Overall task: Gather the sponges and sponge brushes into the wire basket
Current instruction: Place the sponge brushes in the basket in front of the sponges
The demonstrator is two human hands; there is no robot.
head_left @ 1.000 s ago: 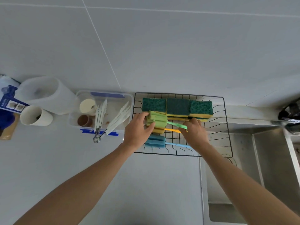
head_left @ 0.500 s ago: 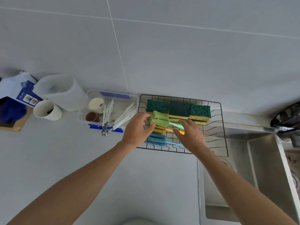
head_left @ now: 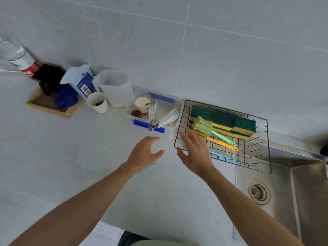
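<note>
The black wire basket (head_left: 268, 144) sits on the counter beside the sink. Three green-and-yellow sponges (head_left: 224, 119) line its far side. A green sponge brush (head_left: 202, 124) lies on a yellow-orange one (head_left: 222, 144), and a blue brush handle (head_left: 224, 158) shows at the basket's front. My right hand (head_left: 194, 150) hovers open over the basket's front left corner and hides the blue brush's head. My left hand (head_left: 144, 153) is open above the counter, left of the basket. A light blue sliver (head_left: 150, 166) peeks out under my left wrist.
A clear plastic box (head_left: 174, 110) with white utensils and small cups stands left of the basket. Further left are a white jug (head_left: 115, 89), a paper cup (head_left: 97, 102), a wooden tray (head_left: 49, 105) and a bottle (head_left: 19, 55). The steel sink (head_left: 284, 192) lies right.
Both hands have let go of the brushes and drawn back toward me and to the left. The green brush stays in the basket. The view has swung left.
</note>
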